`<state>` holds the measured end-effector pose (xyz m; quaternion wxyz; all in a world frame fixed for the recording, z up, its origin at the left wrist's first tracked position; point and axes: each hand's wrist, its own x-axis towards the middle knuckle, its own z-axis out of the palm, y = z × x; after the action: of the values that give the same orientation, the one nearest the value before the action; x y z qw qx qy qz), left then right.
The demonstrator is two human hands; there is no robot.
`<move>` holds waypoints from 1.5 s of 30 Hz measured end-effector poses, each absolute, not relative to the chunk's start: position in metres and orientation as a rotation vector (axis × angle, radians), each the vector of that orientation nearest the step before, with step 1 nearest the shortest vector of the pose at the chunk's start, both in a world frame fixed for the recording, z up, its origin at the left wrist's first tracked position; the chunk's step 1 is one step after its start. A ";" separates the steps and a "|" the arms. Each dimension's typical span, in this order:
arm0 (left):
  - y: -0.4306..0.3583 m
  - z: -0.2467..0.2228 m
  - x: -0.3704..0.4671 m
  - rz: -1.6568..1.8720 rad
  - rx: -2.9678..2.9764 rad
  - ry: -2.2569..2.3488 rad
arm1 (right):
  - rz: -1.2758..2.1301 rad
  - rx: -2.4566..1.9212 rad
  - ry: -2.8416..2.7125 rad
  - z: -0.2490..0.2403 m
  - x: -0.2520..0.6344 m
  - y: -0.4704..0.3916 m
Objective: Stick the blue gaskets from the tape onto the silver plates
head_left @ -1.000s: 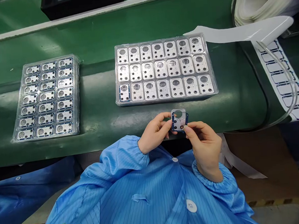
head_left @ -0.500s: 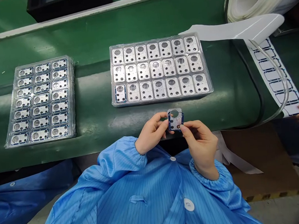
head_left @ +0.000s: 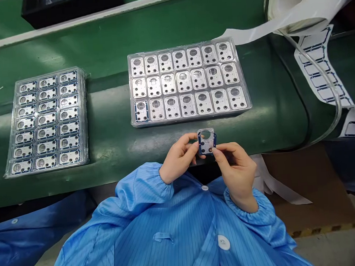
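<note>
Between both hands, above the green bench's front edge, is a small silver plate [head_left: 207, 141] with a large round opening and blue edging. My left hand [head_left: 180, 157] grips its left side between thumb and fingers. On its lower right corner, the thumb and fingertips of my right hand [head_left: 236, 167] are closed. Beyond them lies a clear tray [head_left: 191, 120] with rows of silver plates; the plate at its front left [head_left: 141, 111] has a blue border. Another clear tray [head_left: 86, 115], farther left, holds plates with blue borders.
A white roll [head_left: 290, 3] with loose backing stands at the back right. A strip of blue frame stickers [head_left: 320, 68] hangs over the bench, a person's hand at its end. A black box [head_left: 71, 8] is at the back left. Clear tubing [head_left: 332, 81] curves at right.
At the right, the sticker strip has been bent and lifted, and its loose backing has shifted. My hands keep their grip on the plate, almost unmoved. The view has shifted slightly.
</note>
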<state>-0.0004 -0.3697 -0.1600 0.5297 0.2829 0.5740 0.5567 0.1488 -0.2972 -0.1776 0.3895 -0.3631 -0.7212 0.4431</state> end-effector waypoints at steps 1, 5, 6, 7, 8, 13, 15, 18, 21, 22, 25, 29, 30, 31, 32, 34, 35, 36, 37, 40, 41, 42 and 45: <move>-0.370 -0.160 0.000 1.334 0.675 1.367 | 1.096 -0.908 -1.849 -0.177 0.148 -0.297; -0.369 -0.163 0.000 1.342 0.671 1.349 | 0.915 -0.851 -1.929 -0.174 0.146 -0.297; -0.369 -0.163 0.000 1.339 0.672 1.348 | 0.868 -0.838 -1.945 -0.174 0.145 -0.297; -0.369 -0.164 -0.001 1.336 0.673 1.348 | 0.828 -0.826 -1.959 -0.173 0.144 -0.296; -0.369 -0.165 -0.001 1.334 0.673 1.348 | 0.797 -0.811 -1.971 -0.173 0.144 -0.296; -0.369 -0.166 -0.003 1.335 0.653 1.338 | 0.694 -0.690 -2.050 -0.174 0.147 -0.294; -0.369 -0.165 -0.003 1.348 0.643 1.338 | 0.637 -0.638 -2.104 -0.174 0.151 -0.293; -0.369 -0.164 -0.003 1.379 0.618 1.353 | 0.507 -0.587 -2.186 -0.175 0.156 -0.294; -0.369 -0.164 -0.001 1.426 0.589 1.374 | 0.350 -0.553 -2.274 -0.177 0.160 -0.296; -0.369 -0.163 0.000 1.442 0.585 1.383 | 0.311 -0.549 -2.300 -0.177 0.161 -0.297; -0.370 -0.163 0.004 1.482 0.585 1.415 | 0.288 -0.574 -2.351 -0.180 0.160 -0.300; -0.371 -0.161 0.006 1.517 0.578 1.425 | 0.436 -0.628 -2.317 -0.180 0.156 -0.306; -0.371 -0.161 0.006 1.522 0.578 1.420 | 0.478 -0.632 -2.301 -0.180 0.155 -0.307; -0.370 -0.160 0.006 1.525 0.579 1.415 | 0.510 -0.636 -2.287 -0.179 0.154 -0.308; -0.370 -0.160 0.006 1.526 0.580 1.411 | 0.536 -0.639 -2.276 -0.178 0.153 -0.308; -0.370 -0.161 0.006 1.521 0.585 1.408 | 0.582 -0.654 -2.252 -0.176 0.152 -0.308; -0.370 -0.161 0.006 1.514 0.589 1.409 | 0.607 -0.667 -2.239 -0.176 0.152 -0.308; -0.370 -0.161 0.006 1.505 0.595 1.413 | 0.638 -0.680 -2.225 -0.175 0.153 -0.307; -0.370 -0.162 0.005 1.494 0.602 1.419 | 0.676 -0.691 -2.211 -0.174 0.153 -0.306; -0.371 -0.162 0.005 1.458 0.618 1.446 | 0.786 -0.726 -2.177 -0.173 0.156 -0.303; -0.371 -0.162 0.005 1.448 0.619 1.452 | 0.811 -0.737 -2.171 -0.173 0.157 -0.302; -0.371 -0.162 0.004 1.440 0.618 1.454 | 0.829 -0.748 -2.167 -0.173 0.157 -0.302; -0.370 -0.161 0.004 1.433 0.620 1.444 | 0.836 -0.760 -2.164 -0.173 0.158 -0.300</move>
<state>0.0041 -0.3704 -0.1614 0.4861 0.2550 0.5933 0.5888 0.1582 -0.2999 -0.1728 0.3429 -0.2924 -0.8327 0.3217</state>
